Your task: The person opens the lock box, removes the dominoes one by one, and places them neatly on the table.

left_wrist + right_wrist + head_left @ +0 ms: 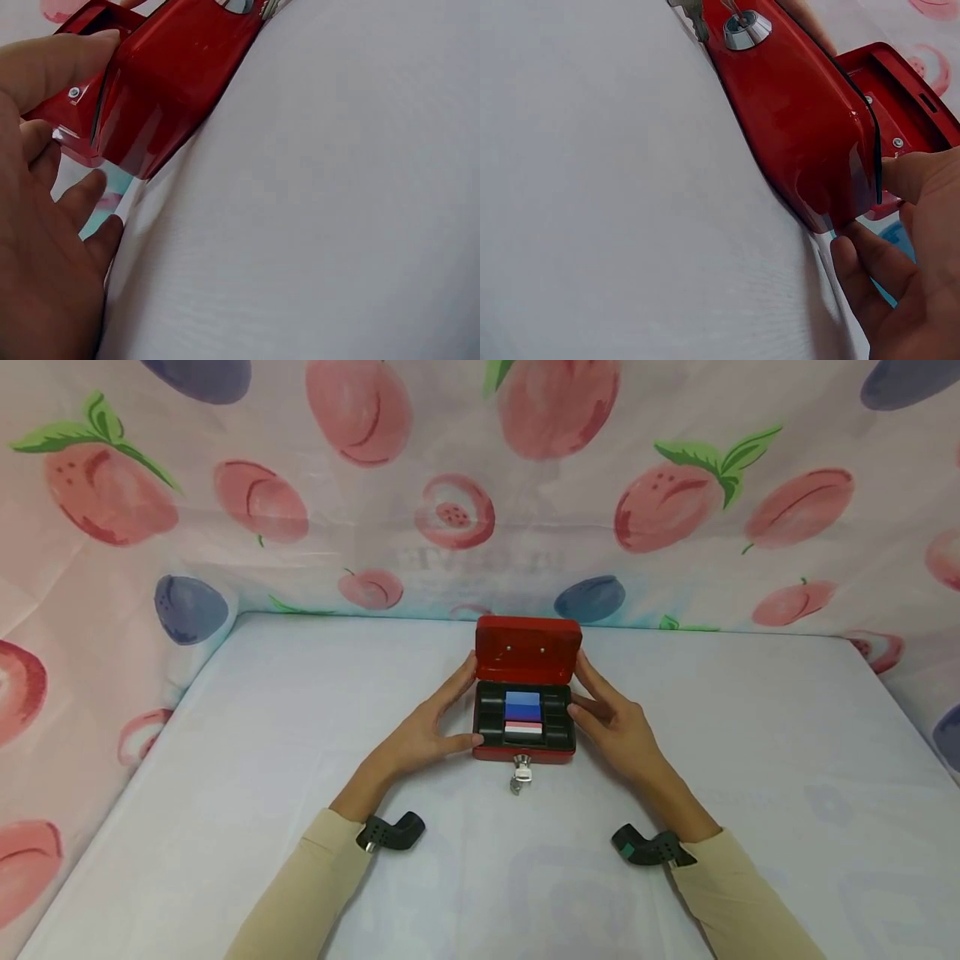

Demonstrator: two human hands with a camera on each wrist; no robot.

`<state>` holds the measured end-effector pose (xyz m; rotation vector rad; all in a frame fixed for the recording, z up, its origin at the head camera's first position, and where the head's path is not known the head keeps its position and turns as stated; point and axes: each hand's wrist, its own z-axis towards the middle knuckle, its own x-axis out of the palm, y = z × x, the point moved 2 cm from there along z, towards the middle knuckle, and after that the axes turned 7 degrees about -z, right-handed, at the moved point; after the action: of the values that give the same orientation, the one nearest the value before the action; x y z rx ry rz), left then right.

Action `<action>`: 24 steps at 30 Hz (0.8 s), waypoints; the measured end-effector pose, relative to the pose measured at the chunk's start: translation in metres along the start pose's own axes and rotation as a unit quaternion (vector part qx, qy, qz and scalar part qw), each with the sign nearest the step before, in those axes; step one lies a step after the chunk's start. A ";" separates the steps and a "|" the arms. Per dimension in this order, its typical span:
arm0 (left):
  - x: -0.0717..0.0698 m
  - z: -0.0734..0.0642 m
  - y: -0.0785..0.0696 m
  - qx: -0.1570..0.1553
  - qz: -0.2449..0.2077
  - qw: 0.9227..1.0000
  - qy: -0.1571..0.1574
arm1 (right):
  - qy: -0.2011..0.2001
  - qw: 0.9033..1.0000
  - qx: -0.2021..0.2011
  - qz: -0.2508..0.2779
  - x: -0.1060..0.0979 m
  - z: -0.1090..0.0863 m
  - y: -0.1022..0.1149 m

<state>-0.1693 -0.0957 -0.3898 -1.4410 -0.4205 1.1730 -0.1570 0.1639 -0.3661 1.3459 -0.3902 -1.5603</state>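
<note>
A small red cash box (523, 756) stands on the table with its hinged lid (528, 647) raised. Its black tray (491, 714) holds a stack with blue, pink and white bands (522, 708). Keys (519, 774) hang from the front lock (746, 31). My left hand (420, 735) is at the box's left side, thumb at the front corner of the rim, forefinger reaching up to the lid's edge. On the other side my right hand (618, 731) touches the right rim with its thumb, and a straight finger lies along the lid.
White cloth covers the table (225, 793). A fruit-print curtain (547, 527) rises behind the box and along the sides. Both wrists carry black camera mounts, the left mount (393, 832) and the right mount (648, 846), in front of the box.
</note>
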 end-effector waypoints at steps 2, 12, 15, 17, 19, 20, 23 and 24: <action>-0.002 -0.001 -0.010 -0.009 -0.012 1.000 0.009 | 0.002 1.000 0.005 0.005 0.000 0.000 0.001; -0.002 0.001 0.009 -0.034 -0.020 0.999 0.010 | -0.001 1.000 0.014 0.009 0.001 0.001 0.001; -0.002 -0.001 -0.004 -0.036 -0.029 0.999 0.013 | -0.001 1.000 0.014 0.012 0.001 0.001 0.000; -0.003 -0.002 -0.012 -0.036 -0.036 0.999 0.016 | 0.000 1.000 0.013 0.014 0.001 0.001 -0.001; -0.003 -0.003 -0.020 -0.037 -0.041 0.998 0.019 | 0.003 1.000 0.014 0.020 0.001 0.001 -0.001; -0.003 -0.003 -0.022 -0.037 -0.038 0.998 0.020 | 0.004 1.000 0.014 0.026 0.001 0.000 -0.002; -0.003 -0.003 -0.023 -0.038 -0.035 0.998 0.022 | 0.009 0.999 0.021 0.035 0.001 0.000 -0.003; -0.003 -0.003 -0.023 -0.037 -0.038 0.998 0.021 | 0.011 0.999 0.025 0.032 0.001 0.000 -0.004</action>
<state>-0.1601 -0.0937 -0.3688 -1.4993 -0.4895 1.0734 -0.1586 0.1649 -0.3695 1.3745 -0.4559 -1.4903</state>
